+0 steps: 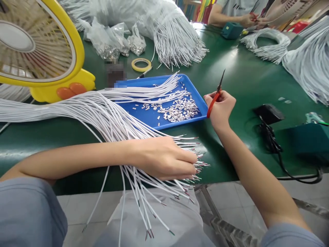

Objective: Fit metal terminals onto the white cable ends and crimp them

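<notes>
My left hand lies over a big fan of white cables at the table's front edge, fingers closed on their stripped ends. The cables run off to the left and some hang down over my lap. My right hand is raised beside the blue tray and grips red-handled scissors, blades pointing up. The tray holds several small metal terminals and a few cable ends.
A yellow fan stands at the far left. Bags of parts, a tape roll and more cable bundles lie behind. A black adapter with cord and a green box sit right. Another person works across the table.
</notes>
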`<act>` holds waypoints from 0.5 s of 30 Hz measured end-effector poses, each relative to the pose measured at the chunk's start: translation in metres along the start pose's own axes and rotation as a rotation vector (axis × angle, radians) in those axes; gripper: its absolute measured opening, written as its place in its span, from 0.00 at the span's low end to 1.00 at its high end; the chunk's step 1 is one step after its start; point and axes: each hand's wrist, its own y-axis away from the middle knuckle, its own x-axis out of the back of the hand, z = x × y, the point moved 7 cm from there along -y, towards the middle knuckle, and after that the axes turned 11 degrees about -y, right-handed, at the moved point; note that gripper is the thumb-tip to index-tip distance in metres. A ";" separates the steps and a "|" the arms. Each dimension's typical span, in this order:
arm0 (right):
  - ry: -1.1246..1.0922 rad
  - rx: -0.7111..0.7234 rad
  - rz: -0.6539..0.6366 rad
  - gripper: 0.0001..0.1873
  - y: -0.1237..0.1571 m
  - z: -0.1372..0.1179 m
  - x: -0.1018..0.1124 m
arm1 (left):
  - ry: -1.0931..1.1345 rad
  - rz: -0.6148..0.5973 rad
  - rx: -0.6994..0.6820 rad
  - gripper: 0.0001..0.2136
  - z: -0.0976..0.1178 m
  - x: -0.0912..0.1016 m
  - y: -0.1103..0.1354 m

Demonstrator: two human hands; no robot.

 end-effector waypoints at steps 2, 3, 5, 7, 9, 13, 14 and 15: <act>-0.032 -0.012 0.000 0.07 0.001 0.001 0.000 | 0.058 -0.019 -0.013 0.12 0.005 -0.003 0.000; -0.047 -0.013 -0.002 0.06 0.001 0.001 0.000 | 0.079 -0.037 -0.024 0.13 0.008 -0.005 0.000; -0.069 -0.011 -0.007 0.05 0.002 0.002 -0.001 | 0.110 -0.085 -0.028 0.13 0.013 -0.010 -0.001; -0.083 -0.010 -0.013 0.04 0.002 0.002 -0.001 | 0.129 -0.116 -0.041 0.14 0.016 -0.014 -0.003; -0.095 -0.010 -0.014 0.05 0.002 0.003 -0.001 | 0.124 -0.115 -0.073 0.13 0.012 -0.013 -0.005; -0.126 0.017 0.002 0.05 0.002 0.001 0.000 | -0.047 -0.073 0.184 0.13 -0.050 0.007 0.002; -0.132 0.022 0.006 0.06 0.002 0.000 0.001 | -0.155 -0.094 0.344 0.14 -0.077 0.015 0.009; -0.137 0.022 0.008 0.06 0.002 0.000 0.001 | -0.286 -0.182 0.505 0.15 -0.103 0.020 0.020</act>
